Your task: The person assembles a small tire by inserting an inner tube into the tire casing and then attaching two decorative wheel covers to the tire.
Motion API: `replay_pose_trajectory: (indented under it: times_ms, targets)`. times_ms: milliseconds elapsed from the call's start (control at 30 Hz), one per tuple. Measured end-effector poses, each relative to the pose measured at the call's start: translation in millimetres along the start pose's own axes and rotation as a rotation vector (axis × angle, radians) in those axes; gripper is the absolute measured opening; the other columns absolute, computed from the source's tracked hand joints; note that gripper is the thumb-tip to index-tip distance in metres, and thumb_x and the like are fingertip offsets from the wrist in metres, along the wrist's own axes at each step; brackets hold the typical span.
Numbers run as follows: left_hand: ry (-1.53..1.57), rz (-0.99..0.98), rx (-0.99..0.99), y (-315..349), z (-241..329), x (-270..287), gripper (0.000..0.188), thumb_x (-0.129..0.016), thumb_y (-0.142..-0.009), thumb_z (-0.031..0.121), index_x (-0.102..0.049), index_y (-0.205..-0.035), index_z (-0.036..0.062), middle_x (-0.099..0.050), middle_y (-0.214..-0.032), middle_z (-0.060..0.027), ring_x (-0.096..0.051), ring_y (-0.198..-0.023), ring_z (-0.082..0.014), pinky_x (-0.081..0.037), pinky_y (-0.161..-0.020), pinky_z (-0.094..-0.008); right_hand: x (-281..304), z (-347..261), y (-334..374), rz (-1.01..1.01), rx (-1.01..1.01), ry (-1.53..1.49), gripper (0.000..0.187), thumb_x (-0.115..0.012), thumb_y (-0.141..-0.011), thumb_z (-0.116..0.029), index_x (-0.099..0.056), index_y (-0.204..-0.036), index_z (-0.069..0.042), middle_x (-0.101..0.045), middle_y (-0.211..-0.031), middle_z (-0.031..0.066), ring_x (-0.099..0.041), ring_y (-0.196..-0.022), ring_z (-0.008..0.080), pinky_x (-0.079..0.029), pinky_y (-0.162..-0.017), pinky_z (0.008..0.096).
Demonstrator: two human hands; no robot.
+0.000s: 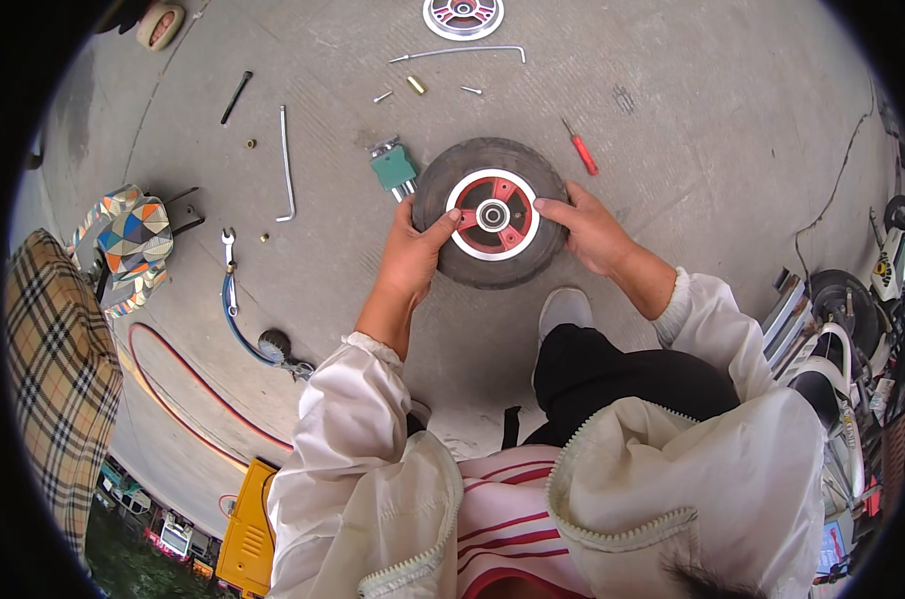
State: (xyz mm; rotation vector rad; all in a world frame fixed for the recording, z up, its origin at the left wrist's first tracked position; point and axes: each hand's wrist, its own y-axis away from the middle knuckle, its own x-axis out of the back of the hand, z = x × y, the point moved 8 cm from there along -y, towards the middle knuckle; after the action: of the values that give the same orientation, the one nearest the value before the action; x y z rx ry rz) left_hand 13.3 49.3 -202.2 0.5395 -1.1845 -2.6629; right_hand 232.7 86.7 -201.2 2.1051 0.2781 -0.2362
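Between my two hands is a small wheel (490, 270) with a black rubber tyre and a red and silver hub with a bearing in its middle. My left hand (412, 250) grips its left side, the thumb lying over the rim. On the right side, my right hand (587, 228) holds the tyre with its thumb near the hub. The fingers under the tyre are hidden. Just left of the wheel lies a green block with metal parts (392, 168). A red-handled screwdriver (581, 150) rests beyond my right hand.
Beyond the wheel are a silver and red rim half (463, 18), a bent hex key (462, 52), small bolts and a brass sleeve (416, 85). Leftward lie another hex key (287, 165), a wrench (229, 248) and a pressure gauge (274, 344). A red hose (201, 384) curves nearby.
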Motion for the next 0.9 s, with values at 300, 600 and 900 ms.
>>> replay_pose_trajectory:
  times_ms: [300,600,900]
  targets:
    - [0.072,0.007,0.056,13,5,0,0.075,-0.073,-0.087,0.015,-0.027,-0.143,-0.0047,-0.056,-0.129,-0.0198,-0.059,-0.115,-0.0266,-0.052,-0.096,-0.0385,-9,0,7,-0.115,-0.025,-0.066,0.066,-0.069,-0.09,-0.026,-0.037,-0.137,0.009,-0.055,-0.129,0.0202,-0.055,-0.119,0.0229,-0.047,-0.099,0.0378]
    - [0.115,-0.04,-0.017,24,10,-5,0.074,-0.073,-0.088,0.014,-0.027,-0.144,-0.0024,-0.054,-0.132,-0.0179,-0.056,-0.12,-0.0265,-0.048,-0.101,-0.0397,-20,3,13,-0.314,-0.106,-0.303,0.053,-0.068,-0.09,-0.024,-0.05,-0.131,0.003,-0.063,-0.123,0.0127,-0.061,-0.112,0.0208,-0.047,-0.1,0.0388]
    - [-0.129,0.053,-0.148,32,21,-9,0.072,-0.071,-0.09,0.019,-0.029,-0.144,-0.0046,-0.049,-0.136,-0.0196,-0.051,-0.124,-0.026,-0.045,-0.102,-0.0368,-18,4,18,-0.347,-0.068,-0.355,0.047,-0.065,-0.089,-0.018,-0.053,-0.13,0.001,-0.065,-0.12,0.0104,-0.062,-0.11,0.0194,-0.047,-0.099,0.0379]
